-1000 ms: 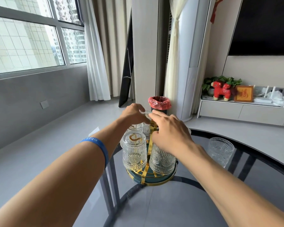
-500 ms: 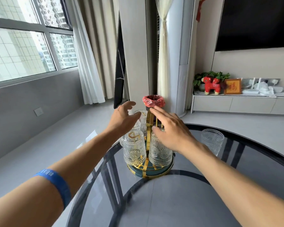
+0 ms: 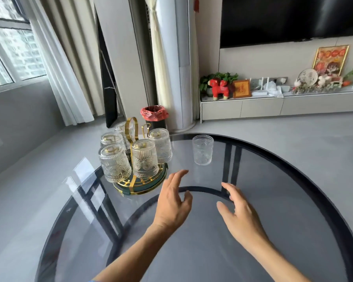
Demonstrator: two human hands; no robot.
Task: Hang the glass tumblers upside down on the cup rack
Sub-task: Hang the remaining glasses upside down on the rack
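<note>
A gold cup rack point(image 3: 130, 129) on a round green base stands at the left of the glass table point(image 3: 293, 200). Several ribbed glass tumblers hang upside down on it, the nearest ones at front left point(image 3: 114, 163) and front middle point(image 3: 144, 158). One more tumbler point(image 3: 202, 150) stands upright on the table to the right of the rack. My left hand point(image 3: 172, 202) hovers open in front of the rack's base, holding nothing. My right hand point(image 3: 239, 215) is open beside it, below the upright tumbler, also empty.
The table's dark rim point(image 3: 306, 180) curves around the right side. Beyond it on the floor are a bin with a red bag point(image 3: 154, 113) and a tall white column unit point(image 3: 177, 68). A low cabinet point(image 3: 273, 104) with ornaments lines the far wall.
Both hands have left the rack's top and pulled back toward me, lower over the table. The view has shifted so the rack sits further left.
</note>
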